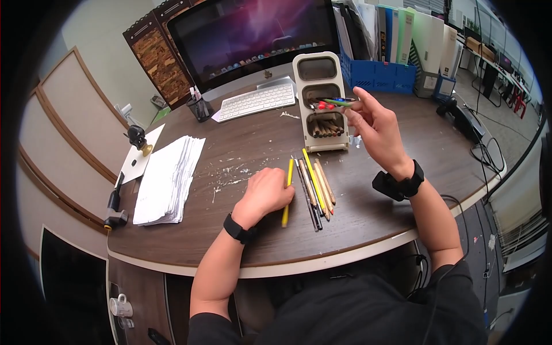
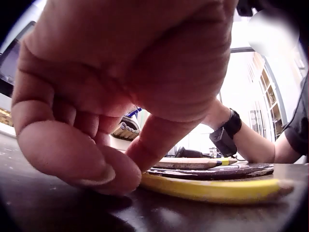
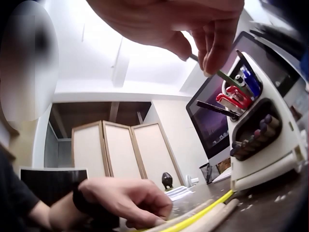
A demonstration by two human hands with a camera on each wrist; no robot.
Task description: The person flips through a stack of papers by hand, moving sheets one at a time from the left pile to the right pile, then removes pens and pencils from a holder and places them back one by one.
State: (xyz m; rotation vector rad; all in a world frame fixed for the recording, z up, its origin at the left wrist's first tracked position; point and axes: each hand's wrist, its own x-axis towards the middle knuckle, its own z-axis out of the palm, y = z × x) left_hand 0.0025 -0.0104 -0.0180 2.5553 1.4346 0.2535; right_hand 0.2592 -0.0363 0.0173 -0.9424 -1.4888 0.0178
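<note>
My left hand point(image 1: 265, 192) rests low on the desk and pinches a yellow pencil point(image 1: 286, 215); in the left wrist view the pencil lies flat past the curled fingertips point(image 2: 104, 174). Beside it is a row of several loose pencils point(image 1: 310, 187), brown, dark and yellow. My right hand point(image 1: 376, 126) is raised at the right side of a white upright organizer point(image 1: 300, 123). Between its thumb and fingers it holds a slim green pencil point(image 3: 226, 77), whose far end reaches into the middle compartment among red pens point(image 3: 234, 98) and a blue pen point(image 3: 251, 81). Several pencils point(image 1: 326, 129) fill the lower compartment.
A stack of paper point(image 1: 168, 181) lies on the left, with a small dark figurine point(image 1: 137, 138) behind it. A keyboard point(image 1: 257, 102), a monitor point(image 1: 253, 40) and a mesh pen cup point(image 1: 199, 108) stand at the back. White scraps point(image 1: 230, 178) litter the desk. A blue crate point(image 1: 379, 76) holds binders.
</note>
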